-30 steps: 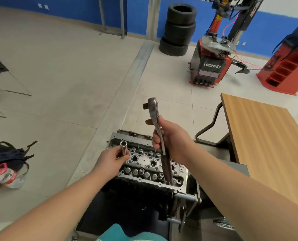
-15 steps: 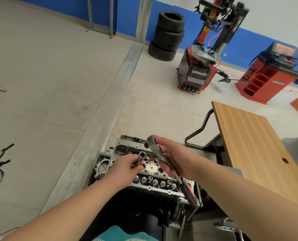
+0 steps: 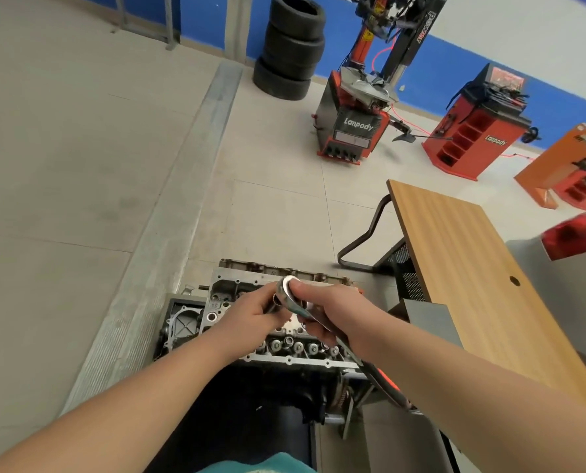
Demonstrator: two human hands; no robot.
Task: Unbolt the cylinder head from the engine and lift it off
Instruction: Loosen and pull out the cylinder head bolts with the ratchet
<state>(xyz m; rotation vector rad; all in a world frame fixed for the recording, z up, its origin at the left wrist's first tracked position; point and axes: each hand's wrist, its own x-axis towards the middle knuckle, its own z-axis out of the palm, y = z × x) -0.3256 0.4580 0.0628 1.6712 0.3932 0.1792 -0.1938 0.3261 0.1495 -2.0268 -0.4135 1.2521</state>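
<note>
While left hand [image 3: 254, 314] pinches socket [image 3: 275, 301] and right hand [image 3: 332, 315] grips ratchet [image 3: 293, 298], push socket square onto drive, then seat on cylinder head [image 3: 284, 343] bolt at 6 o'clock.

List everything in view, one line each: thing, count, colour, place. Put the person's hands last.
engine: one, grey metal, on a stand at bottom centre
ratchet: one, silver, held above the engine
socket: one, silver, at the ratchet's head
desk: one, wooden top, right of the engine
tyres: a stack, black, by the blue wall
tyre changer: one, red and black, far centre
red cabinet: one, far right
orange cabinet: one, right edge
left hand: holds the socket
right hand: grips the ratchet
</note>
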